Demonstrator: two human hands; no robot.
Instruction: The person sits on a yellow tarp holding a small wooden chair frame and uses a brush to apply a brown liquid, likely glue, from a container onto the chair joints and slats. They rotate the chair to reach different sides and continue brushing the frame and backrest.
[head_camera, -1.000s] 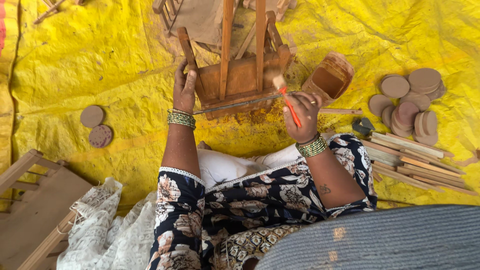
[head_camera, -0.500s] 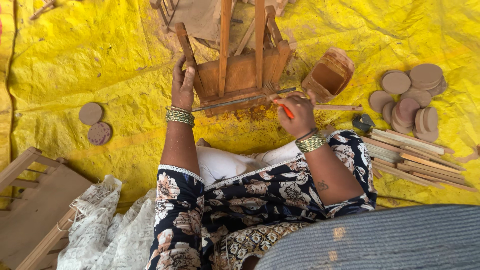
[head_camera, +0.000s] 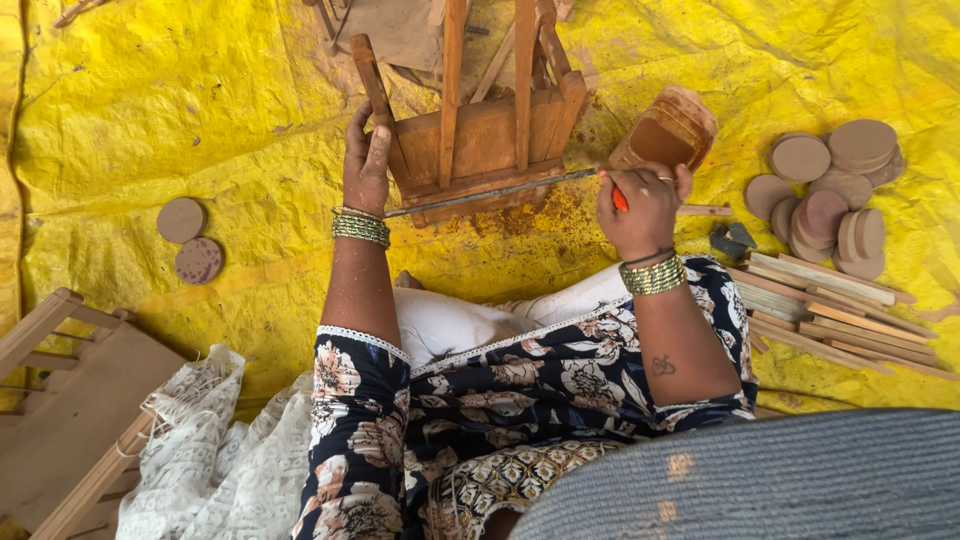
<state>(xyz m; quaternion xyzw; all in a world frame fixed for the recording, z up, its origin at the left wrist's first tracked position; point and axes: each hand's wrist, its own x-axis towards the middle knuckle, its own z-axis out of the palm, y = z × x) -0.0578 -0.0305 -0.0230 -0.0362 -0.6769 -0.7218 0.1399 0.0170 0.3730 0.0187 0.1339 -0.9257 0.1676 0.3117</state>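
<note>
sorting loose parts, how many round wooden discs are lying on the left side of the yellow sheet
2. One plain disc lies left of the left hand; a speckled disc sits just below it, nearly touching. The pile of discs on the right is separate, and some there overlap.

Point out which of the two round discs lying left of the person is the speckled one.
The speckled disc is the lower one, nearer the person, with mottled dark patches on its face. The plain disc just above it is evenly brown.
</note>
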